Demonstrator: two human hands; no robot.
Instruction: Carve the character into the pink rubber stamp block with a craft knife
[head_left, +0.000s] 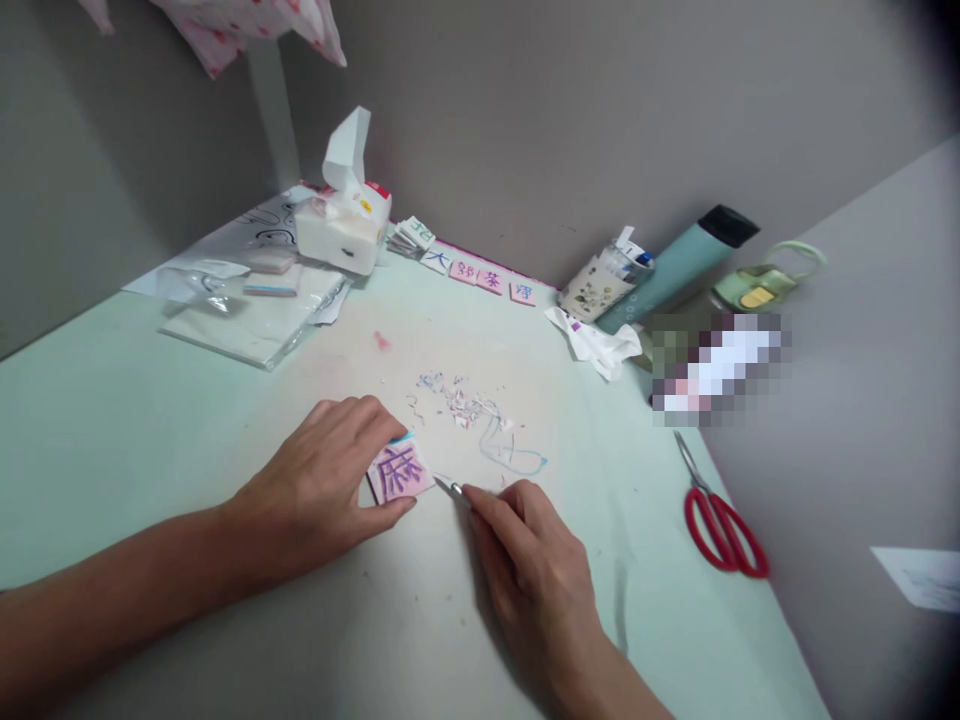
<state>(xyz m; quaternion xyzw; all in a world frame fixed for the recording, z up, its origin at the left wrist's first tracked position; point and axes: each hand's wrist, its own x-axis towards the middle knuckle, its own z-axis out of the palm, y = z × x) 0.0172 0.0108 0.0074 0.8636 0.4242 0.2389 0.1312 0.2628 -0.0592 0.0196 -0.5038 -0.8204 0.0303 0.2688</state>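
Observation:
Between the thumb and fingers of my left hand (330,470) is a small square rubber carving block (400,475), its pinkish face marked with a purple Chinese character. My left hand grips it by its upper and lower edges against the desk. My right hand (536,560) is closed around a slim carving knife (455,489), held like a pen. The blade tip points left and lies close to the block's right corner; whether it touches cannot be made out. Beyond the block lie coloured shavings (465,402) and a curled blue strip (517,468).
Red-handled scissors (724,530) lie at the right edge. Small character blocks (491,279) line the back, near a tissue pack (345,225). A pen cup (604,285), a teal bottle (675,270) and a crumpled tissue (600,345) stand or lie back right. A plastic-wrapped sheet (247,330) lies left.

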